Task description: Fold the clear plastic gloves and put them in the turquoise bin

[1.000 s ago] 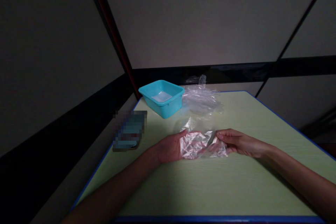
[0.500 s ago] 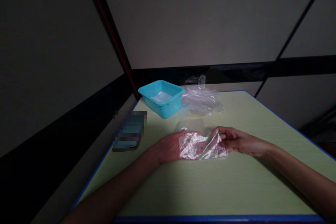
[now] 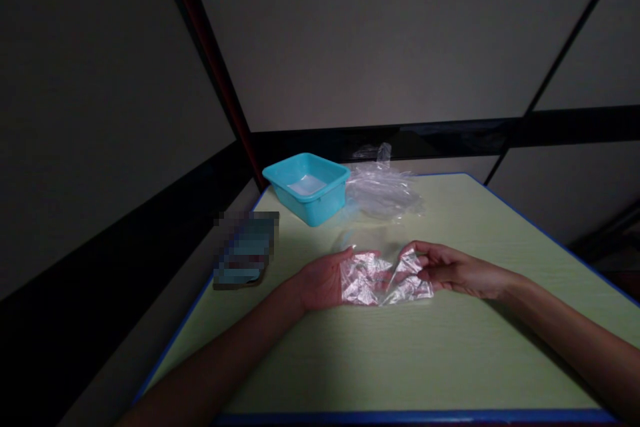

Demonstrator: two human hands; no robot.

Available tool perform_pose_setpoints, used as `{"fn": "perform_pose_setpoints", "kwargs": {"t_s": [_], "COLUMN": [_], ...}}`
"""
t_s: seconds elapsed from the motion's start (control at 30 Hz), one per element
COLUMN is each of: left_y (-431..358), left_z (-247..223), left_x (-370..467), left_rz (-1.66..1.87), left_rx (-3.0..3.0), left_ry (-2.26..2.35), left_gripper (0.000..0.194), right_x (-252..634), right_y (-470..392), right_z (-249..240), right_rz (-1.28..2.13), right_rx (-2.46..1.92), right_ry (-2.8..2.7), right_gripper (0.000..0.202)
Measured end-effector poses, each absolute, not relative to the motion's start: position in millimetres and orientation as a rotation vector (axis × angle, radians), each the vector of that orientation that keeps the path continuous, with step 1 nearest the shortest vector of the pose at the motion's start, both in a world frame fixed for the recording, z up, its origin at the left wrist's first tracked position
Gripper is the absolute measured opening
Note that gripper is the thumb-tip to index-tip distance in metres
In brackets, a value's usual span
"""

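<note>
Tub [image 3: 320, 208], one, blue, serves as my landmark, with one whitish patch [image 3: 307, 185] showing on its floor. I have two hands in view, both on the near side of it. My left hand [image 3: 323, 281] is palm up, fingers extended and loosely open, showing through one clear plastic piece [image 3: 367, 282]. My right hand [image 3: 453, 271] has its fingers partly curled, keeping hold of the plastic's other end between thumb and fingers. That crinkled piece spans both hands, nearer me than the tub. Just right of the tub lies one heap of clear plastic [image 3: 385, 195]; I cannot count its layers. One pixelated object [image 3: 249, 250] sits on the tub's near left side. One table [image 3: 380, 360] bears everything.
</note>
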State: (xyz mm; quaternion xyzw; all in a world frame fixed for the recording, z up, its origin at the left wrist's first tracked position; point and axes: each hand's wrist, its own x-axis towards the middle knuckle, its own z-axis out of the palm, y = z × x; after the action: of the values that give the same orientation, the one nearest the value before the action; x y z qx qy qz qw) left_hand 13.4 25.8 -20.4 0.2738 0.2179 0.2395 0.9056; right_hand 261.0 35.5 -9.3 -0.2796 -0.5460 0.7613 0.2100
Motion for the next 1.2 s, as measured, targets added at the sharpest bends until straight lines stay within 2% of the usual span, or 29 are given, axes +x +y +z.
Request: {"fn": "perform_pose_setpoints", "kwargs": {"t_s": [0.4, 0.53, 0.73, 0.97, 1.2], "left_y": [24.7, 24.6, 22.2, 20.5, 24.3], "left_z": [-19.9, -21.0, -21.3, -14.0, -11.1], "left_x": [12.4, 11.3, 9.3, 9.8, 7.7], "left_rz": [0.472, 0.473, 0.526, 0.523, 0.601], "left_rx": [0.518, 0.546, 0.658, 0.750, 0.885], "left_ry": [0.453, 0.414, 0.402, 0.422, 0.513], "left_gripper": [0.036, 0.036, 0.042, 0.054, 0.051], "right_x": [258.6, 257.6, 252.3, 248.2, 248.7], "right_y": [32.5, 34.1, 35.8, 36.4, 36.6], "right_z": [-6.7, -7.9, -12.5, -13.9, -17.9], "right_rz": [2.210, 2.081, 1.792, 1.588, 1.470], "right_rx": [-0.700, -0.785, -0.811, -0.858, -0.916], "right_ry": [-1.534, -1.435, -1.451, -1.571, -1.718], "right_gripper": [0.030, 0.034, 0.057, 0.072, 0.071]}}
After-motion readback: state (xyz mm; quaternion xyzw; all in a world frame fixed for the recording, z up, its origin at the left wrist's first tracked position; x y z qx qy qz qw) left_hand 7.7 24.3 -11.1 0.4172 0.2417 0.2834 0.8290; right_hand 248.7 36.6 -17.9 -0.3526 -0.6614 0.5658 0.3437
